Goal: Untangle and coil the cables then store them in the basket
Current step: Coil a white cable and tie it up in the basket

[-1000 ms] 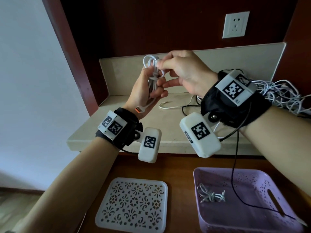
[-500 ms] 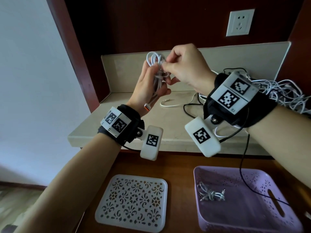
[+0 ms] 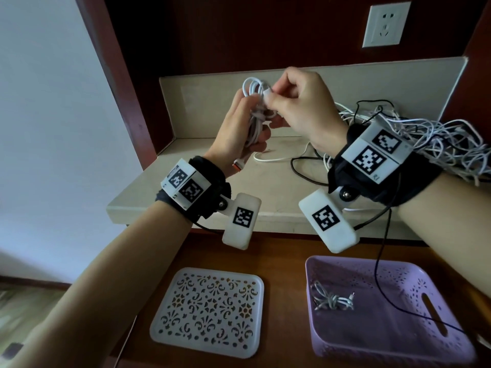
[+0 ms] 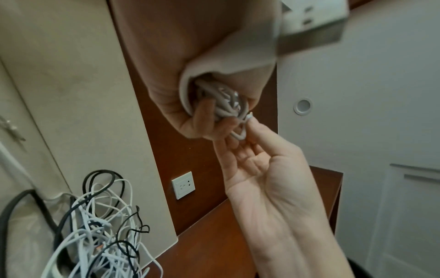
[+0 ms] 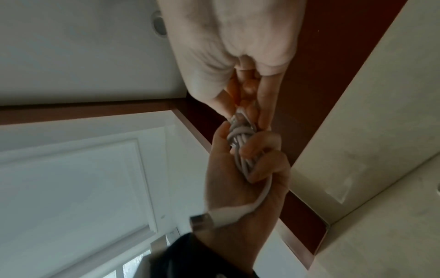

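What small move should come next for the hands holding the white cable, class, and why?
Probably tuck the plug end through the wraps. The left hand grips the coiled white cable, the right hand pinches its plug end beside the wrapped middle, and the purple basket waits below.

the purple basket [image 3: 449, 338] lies open-topped on the wooden desk [image 3: 281, 261] at lower right; one coiled cable [image 3: 332, 301] lies near its left wall, the rest of its floor is bare apart from a thin black wire [image 3: 382, 261] hanging from the right wrist across it. just left of the basket lies a white perforated lid [image 3: 210, 312], with a strip of bare desk between. on the stone ledge [image 3: 159, 192] above, a tangle of cables [image 3: 438, 144] fills the right side; the ledge's left part lies bare. a raised backsplash [image 3: 202, 107] closes the ledge behind.
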`<move>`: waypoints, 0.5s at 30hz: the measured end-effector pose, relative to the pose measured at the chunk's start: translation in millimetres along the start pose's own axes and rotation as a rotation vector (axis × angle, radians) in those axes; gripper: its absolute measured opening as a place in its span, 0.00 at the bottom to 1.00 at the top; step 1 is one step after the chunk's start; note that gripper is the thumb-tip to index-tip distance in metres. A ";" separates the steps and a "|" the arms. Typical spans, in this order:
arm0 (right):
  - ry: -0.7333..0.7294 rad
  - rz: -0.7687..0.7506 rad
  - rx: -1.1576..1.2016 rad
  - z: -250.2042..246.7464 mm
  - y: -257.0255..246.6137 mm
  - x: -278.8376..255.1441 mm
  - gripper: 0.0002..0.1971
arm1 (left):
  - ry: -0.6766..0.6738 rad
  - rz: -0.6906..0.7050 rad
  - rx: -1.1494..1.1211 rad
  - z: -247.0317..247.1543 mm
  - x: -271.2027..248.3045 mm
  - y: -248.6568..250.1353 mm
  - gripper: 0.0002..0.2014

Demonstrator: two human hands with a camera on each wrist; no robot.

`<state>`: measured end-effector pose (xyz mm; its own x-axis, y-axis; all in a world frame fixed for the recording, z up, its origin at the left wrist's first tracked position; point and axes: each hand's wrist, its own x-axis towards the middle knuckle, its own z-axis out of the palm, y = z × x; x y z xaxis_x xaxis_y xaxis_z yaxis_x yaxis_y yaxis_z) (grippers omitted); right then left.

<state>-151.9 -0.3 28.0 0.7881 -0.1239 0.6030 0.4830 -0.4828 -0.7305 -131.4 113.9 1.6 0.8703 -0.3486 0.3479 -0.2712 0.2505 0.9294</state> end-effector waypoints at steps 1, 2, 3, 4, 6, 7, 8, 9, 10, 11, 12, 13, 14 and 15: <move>-0.008 -0.022 -0.016 1.1 -0.2 -1.1 0.12 | 0.009 -0.011 -0.007 -0.6 1.3 -0.5 0.08; -0.017 -0.031 -0.029 2.1 -0.7 -2.0 0.12 | 0.016 -0.017 -0.003 -1.0 2.0 -1.1 0.09; -0.021 -0.027 -0.028 3.1 -1.0 -2.7 0.12 | 0.019 -0.019 -0.006 -1.6 2.1 -1.6 0.10; -0.016 -0.016 -0.011 3.6 -1.2 -3.0 0.12 | 0.015 -0.022 -0.028 -1.9 1.8 -1.9 0.10; 0.018 0.009 0.033 4.0 -1.5 -2.1 0.11 | 0.004 -0.028 -0.092 -2.3 1.7 -0.7 0.12; 0.034 0.023 0.053 3.8 -1.9 -2.1 0.11 | -0.002 -0.024 -0.112 -2.2 1.2 0.1 0.13; 0.044 0.037 0.075 3.5 -2.3 -1.8 0.11 | -0.009 -0.009 -0.120 -2.3 0.9 0.9 0.11; 0.049 0.048 0.098 3.2 -3.2 -1.6 0.11 | -0.018 0.009 -0.129 -2.2 0.5 1.6 0.10; 0.051 0.055 0.116 2.7 -4.7 -1.5 0.11 | -0.029 0.028 -0.140 -2.4 0.1 2.2 0.08; 0.049 0.056 0.123 2.0 -6.1 -1.6 0.11 | -0.038 0.042 -0.157 -2.3 -0.8 2.2 0.08; 0.039 0.054 0.120 1.1 -7.8 -1.6 0.11 | -0.045 0.054 -0.174 -2.6 -1.2 2.2 0.09; 0.021 0.055 0.112 0.4 -9.6 -1.4 0.11 | -0.053 0.062 -0.187 -2.9 -1.8 1.9 0.09; 0.000 0.060 0.106 -0.3 -11.6 -1.4 0.11 | -0.062 0.067 -0.197 -3.0 -2.5 1.2 0.10; -0.014 0.069 0.103 -0.8 -13.2 -1.2 0.11 | -0.070 0.069 -0.206 -3.3 -3.2 0.5 0.10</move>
<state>-159.5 5.5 37.1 0.8257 -0.1410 0.5462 0.4636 -0.3821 -0.7995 -133.0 118.2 0.6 0.8200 -0.3843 0.4242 -0.2332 0.4526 0.8607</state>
